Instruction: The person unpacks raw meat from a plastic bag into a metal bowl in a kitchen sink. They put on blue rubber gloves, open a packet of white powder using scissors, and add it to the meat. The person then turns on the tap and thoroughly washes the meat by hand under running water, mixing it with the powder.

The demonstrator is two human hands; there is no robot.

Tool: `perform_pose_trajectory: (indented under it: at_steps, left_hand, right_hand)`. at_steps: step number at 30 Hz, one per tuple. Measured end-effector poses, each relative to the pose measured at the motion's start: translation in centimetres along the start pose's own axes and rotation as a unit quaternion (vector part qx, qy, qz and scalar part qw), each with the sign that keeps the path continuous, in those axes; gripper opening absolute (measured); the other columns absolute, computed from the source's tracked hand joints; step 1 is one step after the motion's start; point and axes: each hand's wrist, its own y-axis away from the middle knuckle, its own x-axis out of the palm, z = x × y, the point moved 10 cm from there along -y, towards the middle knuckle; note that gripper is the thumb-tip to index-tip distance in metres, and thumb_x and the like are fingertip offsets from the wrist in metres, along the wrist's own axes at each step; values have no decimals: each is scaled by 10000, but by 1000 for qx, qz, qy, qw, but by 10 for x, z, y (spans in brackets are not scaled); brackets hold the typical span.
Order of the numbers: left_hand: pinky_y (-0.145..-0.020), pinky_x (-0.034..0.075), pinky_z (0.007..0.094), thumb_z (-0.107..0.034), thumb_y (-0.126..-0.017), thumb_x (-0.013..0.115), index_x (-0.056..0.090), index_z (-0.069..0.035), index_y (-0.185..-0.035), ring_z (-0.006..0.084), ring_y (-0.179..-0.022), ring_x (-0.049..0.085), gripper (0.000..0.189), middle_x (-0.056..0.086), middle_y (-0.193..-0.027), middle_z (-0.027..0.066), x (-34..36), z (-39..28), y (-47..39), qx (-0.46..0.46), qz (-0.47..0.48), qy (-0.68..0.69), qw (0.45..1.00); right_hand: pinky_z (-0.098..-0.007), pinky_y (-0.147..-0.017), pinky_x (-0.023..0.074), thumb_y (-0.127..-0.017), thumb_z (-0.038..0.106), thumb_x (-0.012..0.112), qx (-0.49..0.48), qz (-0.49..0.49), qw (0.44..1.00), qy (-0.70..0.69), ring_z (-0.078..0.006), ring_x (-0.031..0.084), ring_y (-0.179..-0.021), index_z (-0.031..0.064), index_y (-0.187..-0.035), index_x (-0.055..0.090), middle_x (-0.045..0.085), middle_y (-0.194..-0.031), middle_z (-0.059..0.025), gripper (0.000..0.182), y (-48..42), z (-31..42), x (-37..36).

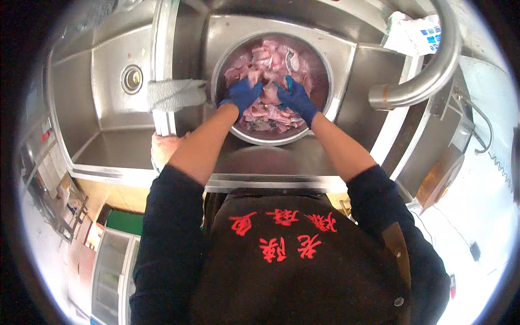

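Observation:
A round stainless steel basin [271,142] holds a heap of pink raw fish pieces [273,57], some with grey skin, in reddish liquid. My left hand [242,95], in a blue glove, is over the left part of the heap. Its fingertips touch the pieces, and whether it grips one is hidden. On the right side of the heap is my right hand [298,98], also gloved in blue. Its thumb and fingers are spread apart among the pieces. More fish pieces lie between the two hands and nearer the basin's front rim.
The basin stands inside a steel sink [280,160]. A grey ribbed cloth [177,95] hangs over the divider by a second sink basin with a drain [132,79]. A thick curved faucet [422,91] reaches in from the right, near a white printed bag [413,34].

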Motion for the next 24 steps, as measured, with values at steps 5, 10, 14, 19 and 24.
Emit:
perform_pose_trajectory:
  at_steps: [5,10,14,19,24]
  left_hand:
    - [-1073,347,543,-486,-638,790,389,-128,-1443,441,-1359,307,968,358,-1481,120,2,-25,49,177,-233,-267,918]
    - [-1043,405,501,-399,-728,735,454,-137,-1396,425,-1301,413,770,437,-1405,158,69,-9,-19,172,-235,-343,893]
    - [-986,468,452,-474,-830,633,530,-72,-1327,362,-1197,564,648,548,-1327,223,33,22,-30,-31,38,-148,988]
    - [-1076,394,465,-561,-778,677,235,-75,-1518,368,-1374,378,989,370,-1489,233,-23,-38,57,93,-225,-287,926]
    - [-1018,424,508,-421,-843,641,285,-139,-1478,431,-1265,473,781,452,-1390,274,32,-28,30,34,-180,-123,975]
  right_hand:
    - [-571,-1099,291,-714,377,780,-238,-86,857,449,-453,392,-1303,134,-1477,348,405,-1413,-269,910,49,91,-2]
    - [-482,-997,424,-864,199,601,-167,-116,911,358,-392,500,-1204,120,-1438,406,464,-1367,-234,611,20,29,10]
    - [-414,-940,480,-836,245,707,9,17,999,34,-353,599,-1103,87,-1306,544,608,-1206,-201,521,4,22,-11]
    - [-517,-922,474,-824,358,716,-233,-165,853,437,-390,540,-1211,138,-1459,386,444,-1421,-240,748,42,115,-43]
    - [-461,-1020,416,-694,271,788,-126,-111,909,382,-408,476,-1266,83,-1396,454,442,-1413,-250,800,25,-3,-2]
